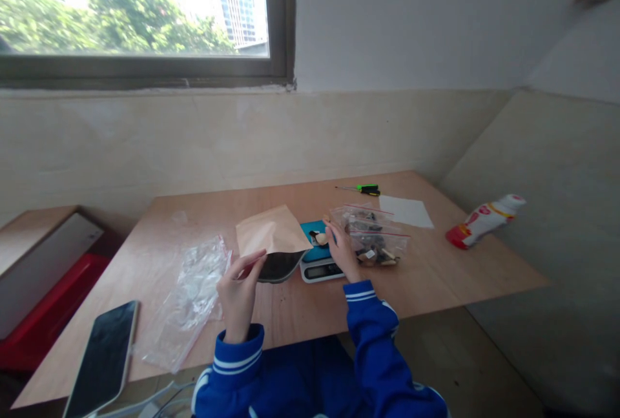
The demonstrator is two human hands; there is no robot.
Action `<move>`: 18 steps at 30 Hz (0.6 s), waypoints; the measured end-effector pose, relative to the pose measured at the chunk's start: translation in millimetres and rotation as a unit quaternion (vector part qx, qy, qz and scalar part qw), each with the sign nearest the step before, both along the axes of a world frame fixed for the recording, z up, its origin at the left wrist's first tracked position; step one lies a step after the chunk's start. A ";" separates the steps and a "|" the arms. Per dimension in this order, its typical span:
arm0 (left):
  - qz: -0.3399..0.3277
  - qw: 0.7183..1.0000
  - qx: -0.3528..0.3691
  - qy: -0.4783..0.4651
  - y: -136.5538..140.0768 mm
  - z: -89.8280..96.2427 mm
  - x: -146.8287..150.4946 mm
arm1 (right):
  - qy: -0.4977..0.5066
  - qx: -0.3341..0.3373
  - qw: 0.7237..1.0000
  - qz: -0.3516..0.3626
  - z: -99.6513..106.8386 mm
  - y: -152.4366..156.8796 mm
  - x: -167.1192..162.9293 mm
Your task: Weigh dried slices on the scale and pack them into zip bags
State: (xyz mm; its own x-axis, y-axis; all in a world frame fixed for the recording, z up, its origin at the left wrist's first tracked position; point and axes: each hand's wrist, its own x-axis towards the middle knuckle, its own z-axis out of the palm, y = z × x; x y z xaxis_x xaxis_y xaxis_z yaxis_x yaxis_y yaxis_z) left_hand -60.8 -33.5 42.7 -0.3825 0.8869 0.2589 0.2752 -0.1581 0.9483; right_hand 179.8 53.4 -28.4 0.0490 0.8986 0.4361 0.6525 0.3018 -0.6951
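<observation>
My left hand [243, 279] pinches the lower edge of a tan kraft paper pouch [268, 230] between thumb and fingers. Below that edge shows a dark, rounded surface [281, 267]; I cannot tell whether it belongs to the pouch. To the right sits a kitchen scale [322, 271] with a blue top, partly covered by the pouch and my right hand [342, 247]. Those fingers are closed over the blue top, at a small pale piece [321, 238] with something dark beside it. Whether they grip that piece is too small to make out.
Zip bags [378, 247] of dark and pale pieces lie right of the scale. Behind are screwdrivers [363, 189] and white paper [405, 211]. A red-and-white bottle [484, 219] stands at right. Clear plastic bags [191, 295] and a tablet [103, 356] lie at left.
</observation>
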 end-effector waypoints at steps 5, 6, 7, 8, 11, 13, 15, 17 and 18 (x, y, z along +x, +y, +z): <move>0.004 1.000 0.001 -0.003 -1.5 -1.2 -1.3 | 0.000 0.010 1.000 -0.004 2.8 -10.1 16.0; 0.004 1.000 0.001 -0.002 -1.7 -1.7 -1.8 | -0.012 0.004 1.000 -0.002 0.2 -15.0 17.4; 0.004 1.000 0.000 -0.001 -1.7 -2.1 -2.2 | -0.023 -0.001 1.000 -0.001 -3.1 -20.5 18.1; 0.003 1.000 -0.001 -0.001 -1.8 -2.5 -2.4 | -0.034 -0.006 0.999 0.000 -6.5 -26.1 18.1; 0.000 1.000 0.001 0.005 -1.8 -2.6 -2.1 | -0.072 -0.022 0.997 -0.005 -15.0 -40.6 14.3; 0.002 1.000 0.002 0.008 -1.9 -2.1 -1.4 | -0.095 -0.039 0.995 -0.011 -17.6 -46.0 9.6; 0.003 1.000 0.002 0.006 -2.2 -1.6 -1.2 | -0.100 -0.060 0.993 -0.026 -18.3 -47.5 4.6; 0.001 1.000 0.001 0.001 -2.9 -1.5 -1.9 | -0.082 -0.074 0.993 -0.044 -16.4 -46.4 0.4; 0.002 1.000 -0.001 0.000 -3.3 -1.6 -2.6 | -0.065 -0.071 0.994 -0.050 -13.7 -45.8 -1.0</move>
